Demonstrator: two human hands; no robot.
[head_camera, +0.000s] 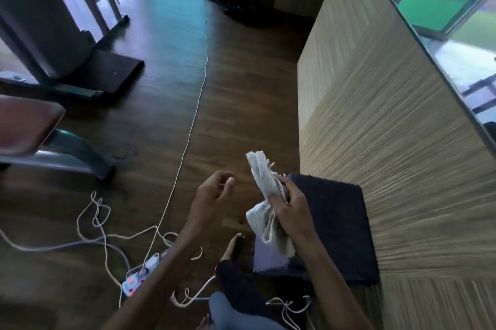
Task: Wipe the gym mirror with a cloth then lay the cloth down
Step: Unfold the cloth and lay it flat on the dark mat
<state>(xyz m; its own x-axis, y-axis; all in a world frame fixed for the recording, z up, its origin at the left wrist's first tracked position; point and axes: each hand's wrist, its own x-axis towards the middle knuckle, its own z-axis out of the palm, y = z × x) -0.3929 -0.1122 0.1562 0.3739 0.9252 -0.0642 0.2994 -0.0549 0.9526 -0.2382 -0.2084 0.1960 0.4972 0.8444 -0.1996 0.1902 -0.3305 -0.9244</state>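
Cloth [262,175] is bunched up in the right hand [291,211]. The fingers are curled round its middle, so one ribbed white end pokes up past the fingertips and the other hangs below the palm. Left hand [212,200] is beside it, not touching, fingers loosely curled on nothing. Just behind is a dark fuzzy square mat [338,222] against a streaky wood-grain panel [375,115]. Thin white cords [102,225] loop over the glossy plank floor [161,115]. Far right, the mirror [451,7] shows green.
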